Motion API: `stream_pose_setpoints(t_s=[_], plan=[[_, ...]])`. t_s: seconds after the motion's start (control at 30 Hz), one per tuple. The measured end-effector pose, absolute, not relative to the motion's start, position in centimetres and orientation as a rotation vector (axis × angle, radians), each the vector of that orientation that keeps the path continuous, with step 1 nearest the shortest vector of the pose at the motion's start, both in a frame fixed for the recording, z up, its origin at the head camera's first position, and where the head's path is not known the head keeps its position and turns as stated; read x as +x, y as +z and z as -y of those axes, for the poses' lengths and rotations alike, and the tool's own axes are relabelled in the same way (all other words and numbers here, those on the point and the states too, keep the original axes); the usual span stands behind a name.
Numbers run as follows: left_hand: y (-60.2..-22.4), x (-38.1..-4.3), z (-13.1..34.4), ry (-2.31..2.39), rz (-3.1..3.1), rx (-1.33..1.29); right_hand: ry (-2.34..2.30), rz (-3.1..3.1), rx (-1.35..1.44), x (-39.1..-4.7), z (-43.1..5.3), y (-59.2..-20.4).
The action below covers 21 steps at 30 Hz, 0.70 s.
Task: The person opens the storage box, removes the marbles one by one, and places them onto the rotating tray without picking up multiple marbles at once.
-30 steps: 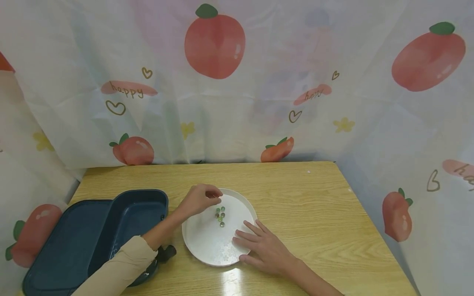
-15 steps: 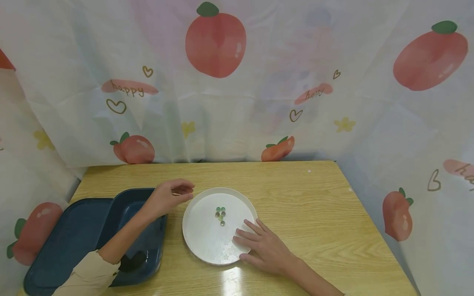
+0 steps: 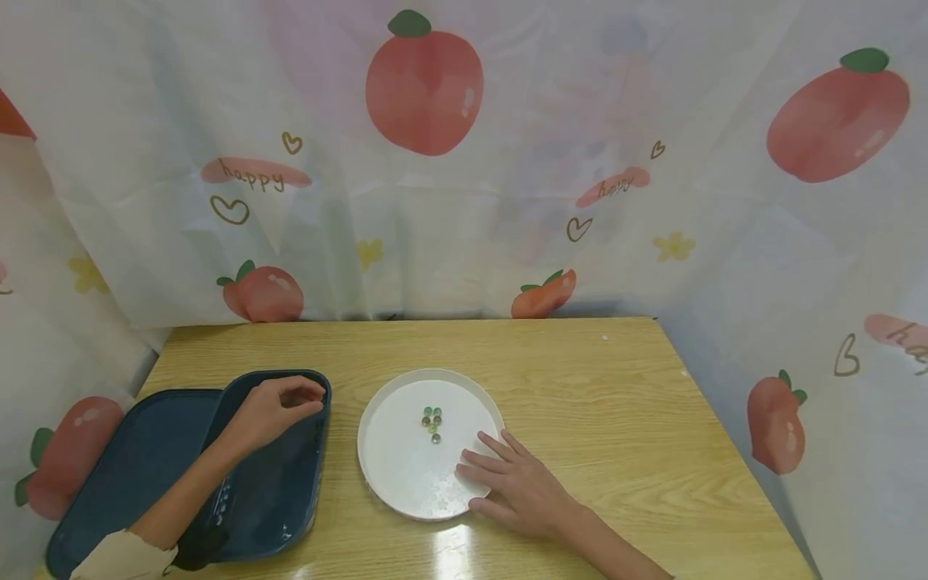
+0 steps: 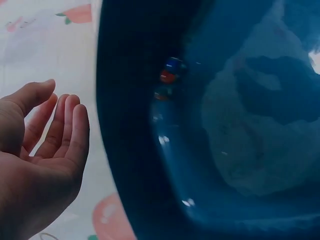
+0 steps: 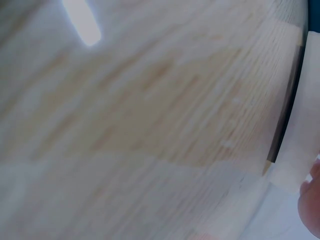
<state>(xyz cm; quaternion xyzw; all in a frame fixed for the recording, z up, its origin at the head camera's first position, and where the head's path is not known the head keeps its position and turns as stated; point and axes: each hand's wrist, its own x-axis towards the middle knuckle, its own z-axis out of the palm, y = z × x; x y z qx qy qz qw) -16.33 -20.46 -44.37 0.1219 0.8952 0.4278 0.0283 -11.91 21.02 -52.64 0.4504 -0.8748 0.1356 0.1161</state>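
My left hand (image 3: 271, 411) hovers over the dark blue bin (image 3: 283, 491), fingers loosely bent. In the left wrist view the same hand (image 4: 52, 145) shows a gap between thumb and fingertips, with nothing in it. Blue and red marbles (image 4: 171, 69) lie along the inner side of the bin. With fingers spread, my right hand (image 3: 518, 487) rests at the right rim of the round white plate (image 3: 391, 475). Near the plate's middle sits a small cluster of glass marbles (image 3: 432, 421), green, brownish, yellow-green and clear, in a roughly Y-shaped layout.
A flat dark blue tray (image 3: 145, 451) adjoins the bin on its left. All of this stands on a wood-grain table (image 3: 616, 419). A white curtain (image 3: 464, 217) printed with peaches hangs behind the table and along both sides.
My left hand has moved left from above the plate to over the bin. The right hand has stayed at the rim, and the marbles on the plate keep about the same layout.
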Motion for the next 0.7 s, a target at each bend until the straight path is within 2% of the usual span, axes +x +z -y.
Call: stream_pose_setpoints(t_s=[0.7], plan=[[-47.8, -17.4, 21.5, 1.18, -2.685, 0.354, 0.389, 2.549, 1.322, -11.8, -21.1, -52.5]])
